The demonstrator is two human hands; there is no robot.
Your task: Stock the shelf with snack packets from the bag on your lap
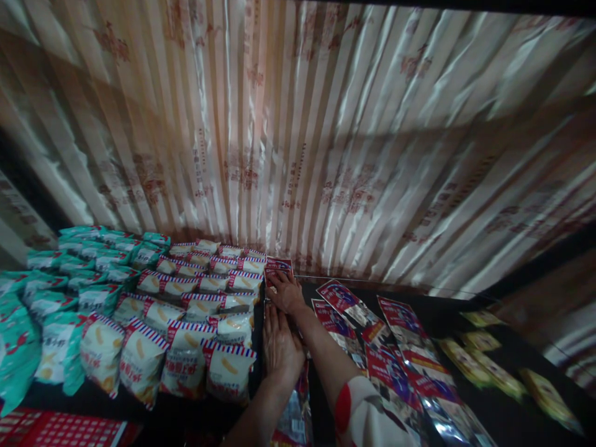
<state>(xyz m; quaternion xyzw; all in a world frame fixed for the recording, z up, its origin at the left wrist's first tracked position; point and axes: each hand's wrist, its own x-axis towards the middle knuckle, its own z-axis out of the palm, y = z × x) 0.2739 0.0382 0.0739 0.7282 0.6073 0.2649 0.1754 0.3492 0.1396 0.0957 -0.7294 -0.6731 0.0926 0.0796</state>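
My right hand (285,292) lies on a red flat snack packet (278,266) at the back of the shelf, fingers stretched over its front. Just nearer to me, my left hand (281,349) rests palm down with its fingers extended forward. Beneath the left hand, the surface is mostly hidden. A red and silver packet (295,413) shows below it, partly covered by the left forearm. To the left of both hands stand rows of white puffed-snack bags (228,369) with blue-and-red striped tops.
Teal snack bags (60,344) fill the far left. More red and purple packets (391,372) lie loosely on the black shelf (493,406) at right, with several yellow packets (498,372) beyond. A red basket (65,428) sits lower left. A pleated printed curtain (298,136) backs the shelf.
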